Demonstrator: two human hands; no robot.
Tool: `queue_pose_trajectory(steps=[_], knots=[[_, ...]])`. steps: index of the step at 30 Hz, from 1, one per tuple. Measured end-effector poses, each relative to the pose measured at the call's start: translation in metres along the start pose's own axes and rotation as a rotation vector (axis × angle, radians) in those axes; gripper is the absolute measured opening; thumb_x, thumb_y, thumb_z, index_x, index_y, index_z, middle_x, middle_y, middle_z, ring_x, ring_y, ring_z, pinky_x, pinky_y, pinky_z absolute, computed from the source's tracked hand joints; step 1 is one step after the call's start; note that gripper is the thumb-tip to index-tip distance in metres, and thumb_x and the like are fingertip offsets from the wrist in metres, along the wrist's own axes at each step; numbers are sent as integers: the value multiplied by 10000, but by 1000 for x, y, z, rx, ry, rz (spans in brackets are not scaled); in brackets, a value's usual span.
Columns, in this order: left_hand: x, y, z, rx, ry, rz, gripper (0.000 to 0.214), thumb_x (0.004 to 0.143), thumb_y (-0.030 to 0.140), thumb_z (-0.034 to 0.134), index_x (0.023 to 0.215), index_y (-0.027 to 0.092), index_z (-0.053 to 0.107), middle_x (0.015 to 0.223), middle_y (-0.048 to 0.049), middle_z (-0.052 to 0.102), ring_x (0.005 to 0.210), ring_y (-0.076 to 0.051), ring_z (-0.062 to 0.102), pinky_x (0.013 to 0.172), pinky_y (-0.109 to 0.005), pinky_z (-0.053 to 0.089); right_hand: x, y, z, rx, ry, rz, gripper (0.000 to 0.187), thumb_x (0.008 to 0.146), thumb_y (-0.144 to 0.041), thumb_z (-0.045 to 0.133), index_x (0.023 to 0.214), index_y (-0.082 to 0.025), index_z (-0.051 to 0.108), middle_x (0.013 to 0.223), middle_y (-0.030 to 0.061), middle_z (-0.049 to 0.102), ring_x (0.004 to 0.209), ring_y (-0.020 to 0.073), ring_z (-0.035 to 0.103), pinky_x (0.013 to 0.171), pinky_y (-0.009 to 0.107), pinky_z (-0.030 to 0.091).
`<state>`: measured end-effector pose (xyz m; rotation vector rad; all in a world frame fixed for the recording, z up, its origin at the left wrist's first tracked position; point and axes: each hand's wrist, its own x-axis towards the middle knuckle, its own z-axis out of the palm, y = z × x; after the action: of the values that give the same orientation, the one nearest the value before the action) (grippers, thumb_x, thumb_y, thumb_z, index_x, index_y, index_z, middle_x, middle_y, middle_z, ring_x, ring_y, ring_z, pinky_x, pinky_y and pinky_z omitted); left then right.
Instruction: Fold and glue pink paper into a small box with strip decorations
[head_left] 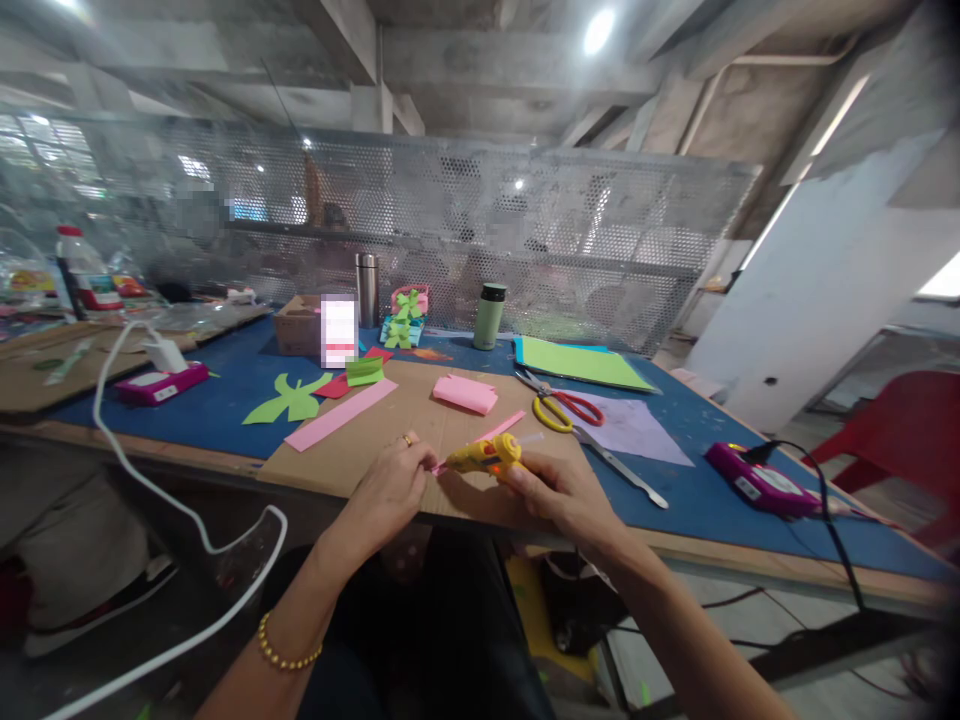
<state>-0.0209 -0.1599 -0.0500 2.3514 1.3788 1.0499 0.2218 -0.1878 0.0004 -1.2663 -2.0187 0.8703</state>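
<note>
My right hand [551,490] is wrapped round a yellow hot glue gun [484,455], whose nozzle points left. A clear glue stick [531,438] pokes out of its back end. Close to the nozzle, the fingers of my left hand [397,475] pinch a small pink piece [439,467], mostly hidden by the fingertips. Both hands are over a cardboard sheet [375,430] at the table's front edge. Behind the glue gun lie a folded pink piece [465,393] and a thin pink strip [504,426]. A longer pink strip [341,413] rests to the left.
Red-and-yellow-handled scissors [562,408] and a metal blade-like tool [622,467] lie right, near lilac paper [637,430]. Green cut-outs [289,400] lie left. Purple power strips [761,482] sit on both sides. A green tumbler [490,318] and steel flask [367,290] stand behind.
</note>
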Motion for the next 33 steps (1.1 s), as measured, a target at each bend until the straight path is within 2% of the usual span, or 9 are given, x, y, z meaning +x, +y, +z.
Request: queue_pose_trajectory(steps=[15, 18, 21, 24, 27, 29, 31, 33], knots=[[0, 3, -1, 7, -4, -7, 253, 848, 21, 433, 858, 179, 630, 901, -46, 600, 885, -192, 569, 833, -332, 435, -1, 5, 1, -45, -7, -18, 518, 934, -625, 455, 755, -159, 595, 642, -19, 471, 586, 116, 426, 527, 252, 269], [0, 3, -2, 19, -4, -23, 255, 859, 32, 432, 858, 184, 636, 899, -48, 606, 883, -194, 576, 824, -327, 438, -2, 9, 0, -45, 47, -2, 521, 929, -634, 461, 779, -164, 627, 639, -16, 486, 585, 120, 438, 525, 251, 277], [0, 4, -2, 33, -11, -38, 248, 870, 44, 431, 868, 178, 639, 905, -57, 608, 867, -196, 578, 807, -328, 441, -6, 13, -8, 41, 165, 15, 533, 905, -650, 489, 786, -160, 660, 668, 7, 543, 610, 134, 475, 543, 251, 325], [0, 4, -2, 38, -9, -19, 248, 864, 33, 425, 867, 171, 631, 913, -61, 597, 871, -197, 571, 815, -333, 437, -17, 18, -28, 107, 331, 25, 545, 879, -661, 518, 776, -151, 681, 668, 28, 577, 613, 140, 486, 558, 255, 361], [0, 2, 1, 46, 2, 2, 242, 861, 30, 422, 860, 174, 617, 902, -57, 582, 878, -199, 563, 819, -337, 431, -32, 30, -63, -10, 498, 73, 543, 878, -658, 519, 822, -153, 712, 607, 10, 531, 583, 139, 474, 544, 257, 361], [-1, 1, 2, 56, 6, 9, 237, 869, 39, 419, 872, 176, 613, 909, -58, 577, 881, -203, 560, 818, -341, 430, -42, 44, -87, -204, 635, 77, 547, 885, -661, 492, 844, -164, 716, 595, 6, 520, 572, 148, 471, 533, 268, 347], [-2, 2, 2, 70, 7, 9, 238, 876, 45, 413, 891, 178, 610, 922, -61, 574, 891, -206, 558, 819, -344, 432, -49, 60, -108, -451, 742, 100, 570, 881, -672, 464, 899, -164, 722, 640, 34, 582, 582, 170, 496, 549, 294, 362], [-3, 5, 1, 97, 0, 6, 244, 881, 46, 407, 902, 183, 608, 930, -62, 569, 898, -210, 554, 820, -345, 433, -54, 77, -121, -703, 753, 135, 578, 909, -640, 408, 934, -160, 729, 748, 86, 656, 634, 202, 549, 585, 323, 384]])
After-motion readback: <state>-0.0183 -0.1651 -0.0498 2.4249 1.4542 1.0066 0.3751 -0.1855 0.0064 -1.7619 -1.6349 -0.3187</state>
